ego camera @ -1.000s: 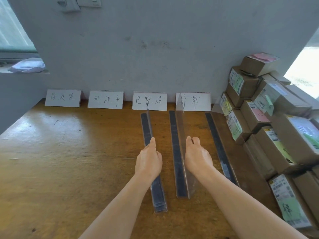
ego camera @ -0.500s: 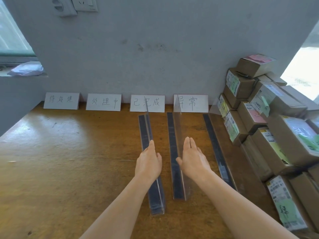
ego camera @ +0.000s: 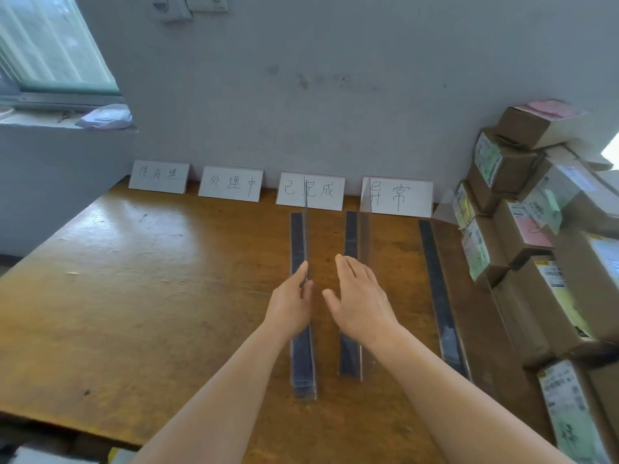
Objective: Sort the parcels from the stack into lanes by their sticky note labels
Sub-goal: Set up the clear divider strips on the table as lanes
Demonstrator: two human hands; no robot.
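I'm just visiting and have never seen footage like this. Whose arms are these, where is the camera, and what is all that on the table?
There is no robot here: these are a person's two bare arms, filmed by one wide camera worn on their head, looking forward and down.

The wooden table stands against a wall. Four paper signs with handwriting lean there, naming the lanes. Three clear plastic dividers with dark strips lie on the table to separate the lanes. The left hand rests against the left divider; whether it grips it I cannot tell. The right hand is flat and open over the middle divider, holding nothing. On the right is a stack of cardboard parcels with coloured sticky notes, still unsorted.
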